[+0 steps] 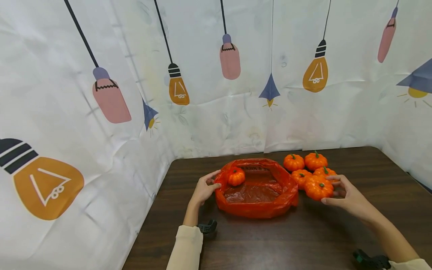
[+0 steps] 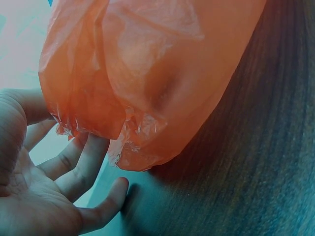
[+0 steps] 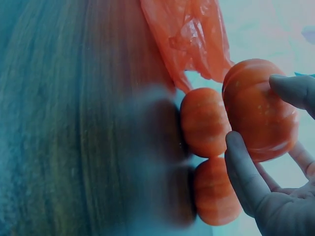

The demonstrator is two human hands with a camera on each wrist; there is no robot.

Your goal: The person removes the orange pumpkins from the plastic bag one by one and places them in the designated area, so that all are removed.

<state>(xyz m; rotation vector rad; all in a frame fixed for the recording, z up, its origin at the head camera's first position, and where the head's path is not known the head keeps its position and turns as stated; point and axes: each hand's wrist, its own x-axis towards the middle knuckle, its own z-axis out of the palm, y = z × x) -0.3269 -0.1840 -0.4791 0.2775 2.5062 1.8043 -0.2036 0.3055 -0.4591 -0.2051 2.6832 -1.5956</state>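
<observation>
A red plastic bag (image 1: pixel 253 209) lies with its mouth spread wide, and one small orange pumpkin (image 1: pixel 236 176) sits inside at its left. My left hand (image 1: pixel 203 190) grips the bag's left rim; in the left wrist view the thumb and fingers are at the folded plastic edge (image 2: pixel 88 113). To the right of the bag, my right hand (image 1: pixel 351 198) holds another orange pumpkin (image 1: pixel 318 188) between thumb and fingers. The right wrist view shows this held pumpkin (image 3: pixel 258 118) raised over the others. Several more pumpkins (image 1: pixel 293 162) stand grouped just behind it, beside the bag's right rim.
All this is on a dark brown wooden table (image 1: pixel 256 243). A white curtain (image 1: pixel 209 127) printed with lamps and bulbs hangs behind the table and along its left side. Black bands (image 1: pixel 207 227) are on both wrists.
</observation>
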